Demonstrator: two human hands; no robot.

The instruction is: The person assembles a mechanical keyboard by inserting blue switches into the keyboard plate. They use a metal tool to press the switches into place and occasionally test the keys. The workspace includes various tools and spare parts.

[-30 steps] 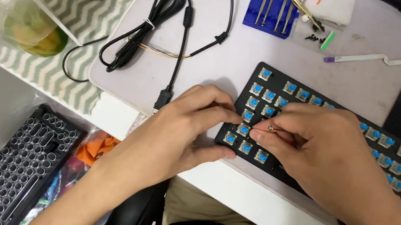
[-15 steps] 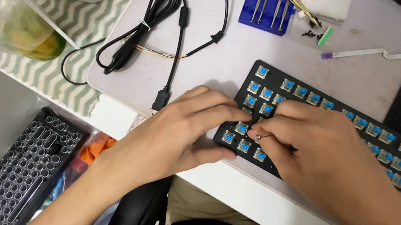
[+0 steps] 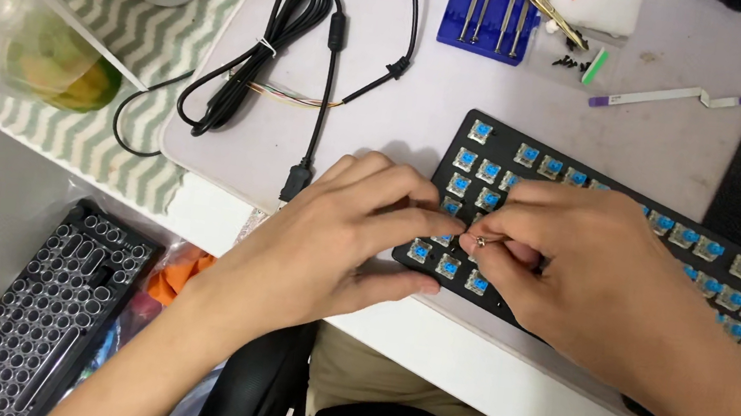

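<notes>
Black round-key board: a keyboard with round keycaps (image 3: 33,309) lies low at the far left, below the desk edge and well apart from both hands.
Cup: a clear plastic cup (image 3: 43,59) with a yellow-green drink sits on a zigzag-patterned cloth (image 3: 158,35) at the upper left, away from the work.
Cable: a black coiled cable (image 3: 286,50) with bare coloured wires at one end lies on the pale desk mat (image 3: 421,93); its plug end sits just beside the left hand, nearly touching the fingers, but does not block them.
Left hand: the left hand (image 3: 330,241) lies flat against the near-left corner of the board, fingers together and pressing on its edge, likely to stop it sliding.
Keyboard: a black keyboard base with bare blue switches (image 3: 506,163) runs slantwise across the desk, its near edge close to the desk rim.
Right hand: the right hand (image 3: 585,279) covers the left-middle rows, thumb and forefinger pinched tight on a small metal part (image 3: 481,242) just over a switch; what exactly that part is, I cannot tell.
Tools: a blue tray of slim screwdrivers (image 3: 486,7), small black screws (image 3: 573,62) and a purple-tipped flat strip (image 3: 671,98) lie beyond the board, within reach and out of the way.
In the way: the right hand itself hides the switches beneath it.
</notes>
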